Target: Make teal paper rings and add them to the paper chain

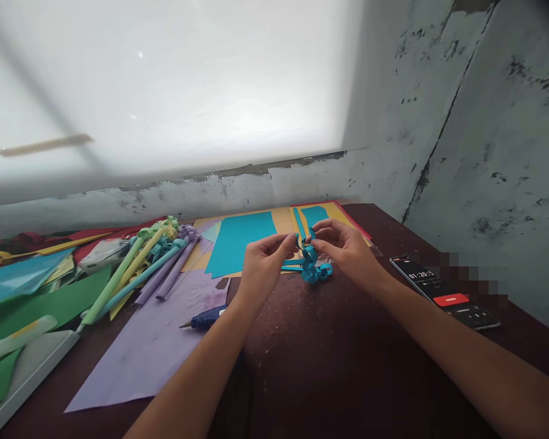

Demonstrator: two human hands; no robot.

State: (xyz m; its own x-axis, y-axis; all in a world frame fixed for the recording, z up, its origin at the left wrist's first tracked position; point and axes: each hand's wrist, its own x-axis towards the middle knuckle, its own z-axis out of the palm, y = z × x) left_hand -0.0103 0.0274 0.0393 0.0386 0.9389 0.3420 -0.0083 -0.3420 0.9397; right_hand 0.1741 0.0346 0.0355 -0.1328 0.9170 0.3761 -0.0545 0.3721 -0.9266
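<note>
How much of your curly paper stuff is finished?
The rolled paper sticks with curly tops, lying to the left, look done. The left hand and right hand pinch a blue curly strip, so that seems unfinished. The flat blue sheets beyond look unused, so maybe they're left.

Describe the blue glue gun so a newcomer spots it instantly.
On the dark red table, find the flat purple sheet beside the left forearm. The blue glue gun pokes out from behind that forearm, over the sheet. Unlike the rolled paper nearby, it has a pointed metal tip.
</note>
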